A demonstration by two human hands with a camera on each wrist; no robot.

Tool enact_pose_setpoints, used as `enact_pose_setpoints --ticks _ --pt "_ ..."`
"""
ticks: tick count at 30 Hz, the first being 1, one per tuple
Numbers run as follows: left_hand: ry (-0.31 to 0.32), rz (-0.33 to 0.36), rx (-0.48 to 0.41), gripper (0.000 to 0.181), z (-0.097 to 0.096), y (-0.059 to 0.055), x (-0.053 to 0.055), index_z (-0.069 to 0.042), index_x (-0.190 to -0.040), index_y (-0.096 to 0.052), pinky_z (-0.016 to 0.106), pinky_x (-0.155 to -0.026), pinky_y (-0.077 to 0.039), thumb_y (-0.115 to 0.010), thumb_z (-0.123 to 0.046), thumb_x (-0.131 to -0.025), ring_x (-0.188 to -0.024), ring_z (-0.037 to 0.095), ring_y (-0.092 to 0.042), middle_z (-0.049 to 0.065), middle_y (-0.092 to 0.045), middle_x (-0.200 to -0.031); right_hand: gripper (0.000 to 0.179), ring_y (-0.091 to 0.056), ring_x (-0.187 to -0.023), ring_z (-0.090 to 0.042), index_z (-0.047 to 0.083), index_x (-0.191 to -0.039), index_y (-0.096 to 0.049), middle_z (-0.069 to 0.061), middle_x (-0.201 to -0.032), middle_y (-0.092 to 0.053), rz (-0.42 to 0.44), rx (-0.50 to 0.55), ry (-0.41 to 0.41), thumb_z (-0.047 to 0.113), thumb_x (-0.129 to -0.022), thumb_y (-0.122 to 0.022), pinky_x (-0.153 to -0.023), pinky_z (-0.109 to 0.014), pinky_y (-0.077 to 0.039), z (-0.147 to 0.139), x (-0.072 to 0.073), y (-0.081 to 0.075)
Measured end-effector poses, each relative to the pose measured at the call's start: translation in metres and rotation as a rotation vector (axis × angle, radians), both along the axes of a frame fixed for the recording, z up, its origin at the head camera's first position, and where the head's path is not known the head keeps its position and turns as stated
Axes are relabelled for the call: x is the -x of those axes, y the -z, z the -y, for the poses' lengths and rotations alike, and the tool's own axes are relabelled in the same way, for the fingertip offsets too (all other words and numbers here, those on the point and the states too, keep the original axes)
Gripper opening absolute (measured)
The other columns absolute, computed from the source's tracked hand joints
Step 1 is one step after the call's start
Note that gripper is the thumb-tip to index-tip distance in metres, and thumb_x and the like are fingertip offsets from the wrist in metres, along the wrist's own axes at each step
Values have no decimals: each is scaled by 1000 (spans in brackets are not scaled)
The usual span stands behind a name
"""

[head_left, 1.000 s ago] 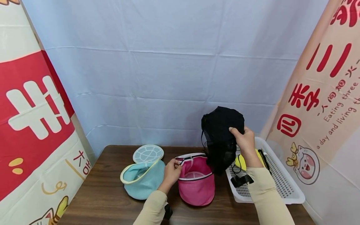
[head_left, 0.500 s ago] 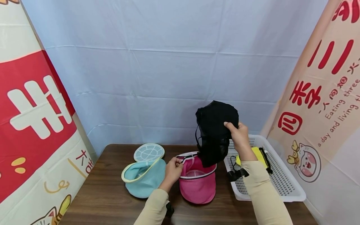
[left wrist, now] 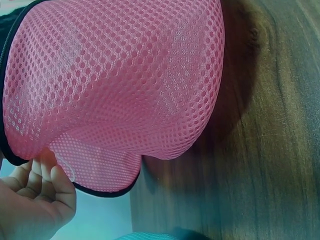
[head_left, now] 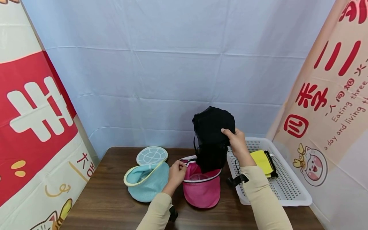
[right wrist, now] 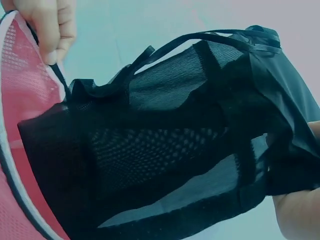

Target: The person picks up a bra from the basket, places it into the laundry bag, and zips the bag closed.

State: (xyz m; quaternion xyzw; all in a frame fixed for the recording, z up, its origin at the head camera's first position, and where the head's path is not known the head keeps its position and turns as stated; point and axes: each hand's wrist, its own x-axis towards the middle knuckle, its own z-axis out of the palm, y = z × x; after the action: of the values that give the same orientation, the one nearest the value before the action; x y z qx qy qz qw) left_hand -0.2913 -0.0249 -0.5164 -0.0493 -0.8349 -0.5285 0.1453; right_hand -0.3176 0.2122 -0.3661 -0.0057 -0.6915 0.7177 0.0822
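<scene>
A pink mesh laundry bag [head_left: 201,195] with a zipped rim stands unzipped on the table. My left hand [head_left: 177,175] pinches its rim at the left. In the left wrist view, the fingers of that hand [left wrist: 40,195] lie against the bag's edge. My right hand [head_left: 239,143] grips a black garment [head_left: 212,126] by its upper right side, thumb in front. The garment's lower end hangs inside the bag's mouth. Sheer mesh and thin straps show on the black garment [right wrist: 160,160] in the right wrist view; its exact kind cannot be told.
A light-blue mesh bag [head_left: 152,185] with a yellow rim and round panelled lid [head_left: 151,155] gapes at the left. A white perforated basket [head_left: 296,191] at the right holds a folded yellow cloth item [head_left: 261,161] with black trim. Printed curtains flank the wooden table [head_left: 106,198].
My right hand has carried the black garment left, from beside the basket to over the pink bag, and its lower end has come into the opening. My left hand keeps its hold on the rim.
</scene>
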Motion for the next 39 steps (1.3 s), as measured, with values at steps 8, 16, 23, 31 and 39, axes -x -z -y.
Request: enact_pose_setpoints --ticks 8,16,23,31,39 --pt "19 -8 21 6 -1 0 0 -5 -82 -58 27 -54 -41 -63 -3 -80 -59 9 -46 -3 -51 -67 40 -57 -85 -11 -2 -123 -46 -12 -117 -51 19 24 -37 20 -92 -58 -72 -25 -47 9 -1 12" --pt "16 -12 4 8 0 1 1 -6 -80 -59 26 -54 -41 -64 0 -78 -59 9 -47 -3 -51 -66 35 -56 -92 -13 -2 -122 -47 -13 -119 -50 17 67 -45 15 -92 -57 -76 -26 -46 20 -7 22" --pt "15 3 -2 5 0 -1 1 -4 -82 -59 26 -54 -40 -63 -4 -80 -59 9 -46 -3 -51 -67 42 -56 -94 -15 -3 -127 -45 -17 -128 -45 41 102 -73 14 -92 -58 -78 -28 -47 25 -8 34" --pt "3 -20 -3 7 -2 -2 1 -6 -79 -59 25 -53 -40 -65 -6 -80 -58 8 -46 -4 -51 -65 37 -59 -90 -17 -4 -122 -49 -17 -120 -51 41 67 -72 10 -90 -60 -77 -31 -49 23 -7 50" --pt "21 -25 -10 7 -2 -2 4 -6 -80 -58 25 -54 -40 -65 -5 -81 -58 8 -47 -4 -52 -66 50 -46 -116 -32 -1 -137 -41 -19 -137 -40 56 14 -110 12 -92 -58 -89 -38 -43 19 -9 62"
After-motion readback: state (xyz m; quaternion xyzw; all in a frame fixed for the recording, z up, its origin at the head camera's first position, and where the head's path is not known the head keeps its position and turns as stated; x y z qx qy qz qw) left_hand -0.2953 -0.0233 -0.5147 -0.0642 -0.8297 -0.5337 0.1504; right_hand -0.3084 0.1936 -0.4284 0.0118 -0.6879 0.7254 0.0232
